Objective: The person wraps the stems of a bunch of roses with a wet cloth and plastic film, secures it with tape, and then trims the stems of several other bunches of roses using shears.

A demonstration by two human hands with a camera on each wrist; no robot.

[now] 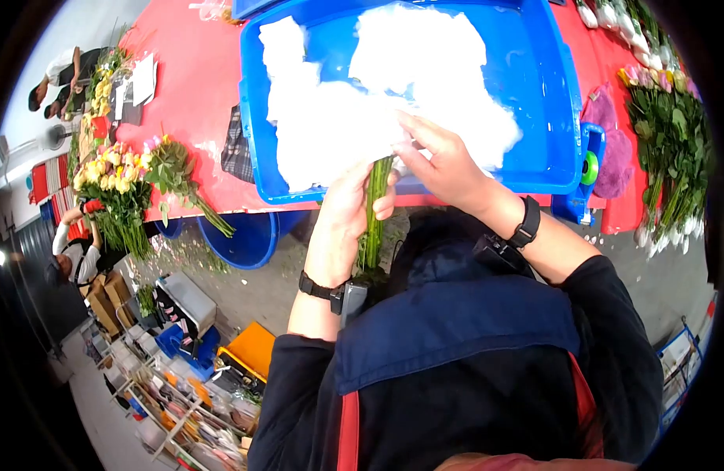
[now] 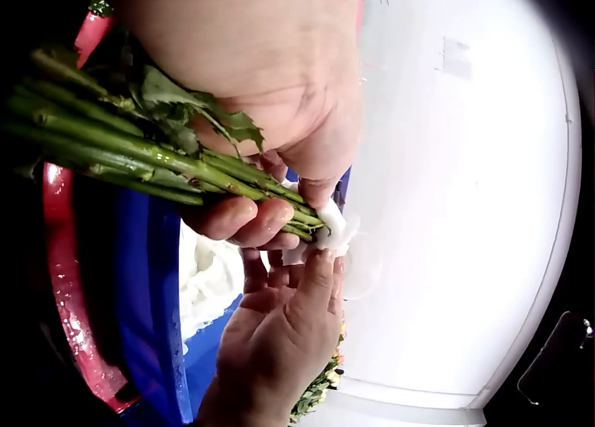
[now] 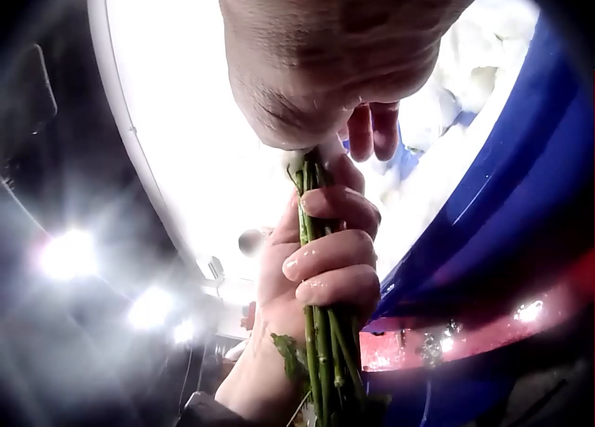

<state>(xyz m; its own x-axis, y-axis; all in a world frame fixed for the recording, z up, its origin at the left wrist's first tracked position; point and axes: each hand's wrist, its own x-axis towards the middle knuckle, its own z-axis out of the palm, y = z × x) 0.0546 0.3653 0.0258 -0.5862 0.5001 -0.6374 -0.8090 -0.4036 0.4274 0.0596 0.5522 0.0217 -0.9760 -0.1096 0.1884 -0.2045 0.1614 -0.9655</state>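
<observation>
A bundle of green stems [image 1: 375,212] [image 2: 139,153] [image 3: 322,353] is held at the front edge of the blue tray [image 1: 448,184]. My left hand [image 1: 346,204] [image 2: 260,73] [image 3: 325,255] grips it with fingers curled round the stems close to their cut ends. A wet white piece [image 2: 333,230] lies against those ends. Its edge is pinched between thumb and fingers of my right hand [image 1: 444,161] [image 2: 274,353] [image 3: 335,64]; in the right wrist view that hand hides most of it. Bright white material [image 1: 319,133] fills much of the tray.
Yellow and pink flowers [image 1: 115,173] lie on the red table [image 1: 193,86] at left; more bunches [image 1: 672,133] lie at right. A purple cloth [image 1: 613,161] and blue-green tool [image 1: 588,167] sit beside the tray. Below the table edge is a blue tub [image 1: 244,239]. People stand far left.
</observation>
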